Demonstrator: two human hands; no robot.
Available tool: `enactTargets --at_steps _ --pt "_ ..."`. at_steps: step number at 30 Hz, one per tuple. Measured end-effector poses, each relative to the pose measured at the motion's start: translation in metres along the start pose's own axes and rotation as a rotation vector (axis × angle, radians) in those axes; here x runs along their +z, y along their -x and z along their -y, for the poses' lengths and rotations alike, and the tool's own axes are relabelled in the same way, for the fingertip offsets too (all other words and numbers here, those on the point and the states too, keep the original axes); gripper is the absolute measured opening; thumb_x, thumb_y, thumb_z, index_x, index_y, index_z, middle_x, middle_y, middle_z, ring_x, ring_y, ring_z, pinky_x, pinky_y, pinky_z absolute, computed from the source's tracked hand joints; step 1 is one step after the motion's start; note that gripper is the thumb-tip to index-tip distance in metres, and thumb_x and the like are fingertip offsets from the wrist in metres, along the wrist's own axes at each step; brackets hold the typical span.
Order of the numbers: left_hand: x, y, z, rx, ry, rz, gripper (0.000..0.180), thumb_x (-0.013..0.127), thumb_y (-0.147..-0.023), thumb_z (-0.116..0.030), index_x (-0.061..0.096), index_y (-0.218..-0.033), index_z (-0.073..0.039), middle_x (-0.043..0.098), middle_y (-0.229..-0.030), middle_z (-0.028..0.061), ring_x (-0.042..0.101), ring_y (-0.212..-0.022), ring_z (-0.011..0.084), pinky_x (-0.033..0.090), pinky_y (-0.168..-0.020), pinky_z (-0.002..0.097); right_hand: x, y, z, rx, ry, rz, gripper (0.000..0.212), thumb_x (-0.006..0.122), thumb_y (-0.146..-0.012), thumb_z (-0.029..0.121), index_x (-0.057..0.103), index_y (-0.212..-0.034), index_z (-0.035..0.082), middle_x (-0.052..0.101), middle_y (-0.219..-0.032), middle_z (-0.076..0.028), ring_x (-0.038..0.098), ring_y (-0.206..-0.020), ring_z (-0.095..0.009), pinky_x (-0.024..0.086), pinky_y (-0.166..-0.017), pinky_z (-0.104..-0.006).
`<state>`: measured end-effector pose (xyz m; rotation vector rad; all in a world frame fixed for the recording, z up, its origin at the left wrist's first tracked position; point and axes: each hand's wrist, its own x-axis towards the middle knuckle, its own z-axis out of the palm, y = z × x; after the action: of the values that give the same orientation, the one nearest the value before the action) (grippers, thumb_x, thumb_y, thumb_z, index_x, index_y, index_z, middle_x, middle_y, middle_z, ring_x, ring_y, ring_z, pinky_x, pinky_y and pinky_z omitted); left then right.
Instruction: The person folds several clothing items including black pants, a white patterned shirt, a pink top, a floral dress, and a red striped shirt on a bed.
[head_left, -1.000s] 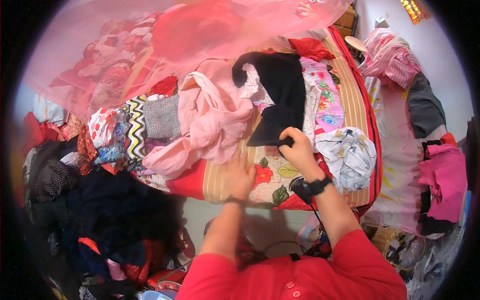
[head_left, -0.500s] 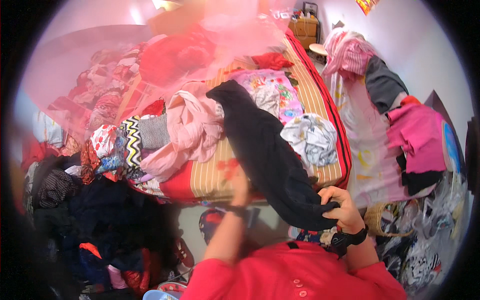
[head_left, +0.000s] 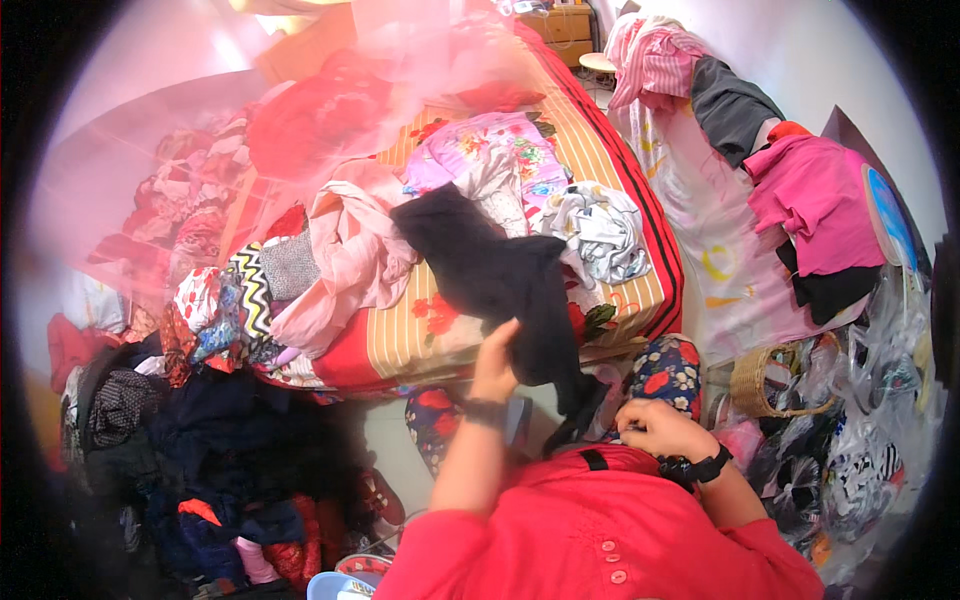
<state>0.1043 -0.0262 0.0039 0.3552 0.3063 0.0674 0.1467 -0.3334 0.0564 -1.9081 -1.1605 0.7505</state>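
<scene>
Open on the sides, blocked in the middle

The black cloth [head_left: 510, 280] runs over the edge of the bed [head_left: 600, 150], so it gets in the way between the left hand [head_left: 495, 362] and the right hand [head_left: 662, 430]. Left of it, a hand can slide over a bare striped patch [head_left: 392, 340] until it meets the pink scarf [head_left: 350, 255]. Another bare strip goes up the bed's right side, past the bunched white cloth [head_left: 605, 230]. The pink net [head_left: 330, 115] covers the far left.
</scene>
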Motion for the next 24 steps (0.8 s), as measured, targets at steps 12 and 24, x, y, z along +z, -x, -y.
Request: enactTargets --at_steps 12,24 --pt "0.055 0.138 0.002 0.166 -0.477 0.044 0.066 0.064 -0.074 -0.007 0.042 -0.136 0.001 0.054 -0.13 0.0138 0.055 -0.116 0.0284 0.043 -0.101 0.039 0.006 -0.073 0.093 -0.025 -0.425 -0.385 0.016 0.063 -0.087 0.011 0.058 -0.083 -0.003 0.058 -0.073 -0.006 0.052 -0.069 -0.008 0.045 -0.062 -0.0274" --pt "0.078 0.169 0.009 0.185 -0.708 -0.016 0.055 0.059 -0.073 -0.002 0.051 -0.128 0.001 0.059 -0.122 0.0089 0.058 -0.108 0.0231 0.045 -0.095 0.0348 0.014 -0.065 0.094 0.054 -0.745 -0.207 0.01 0.057 -0.091 0.008 0.056 -0.085 0.0 0.058 -0.078 0.002 0.052 -0.072 -0.004 0.046 -0.063 -0.0228"
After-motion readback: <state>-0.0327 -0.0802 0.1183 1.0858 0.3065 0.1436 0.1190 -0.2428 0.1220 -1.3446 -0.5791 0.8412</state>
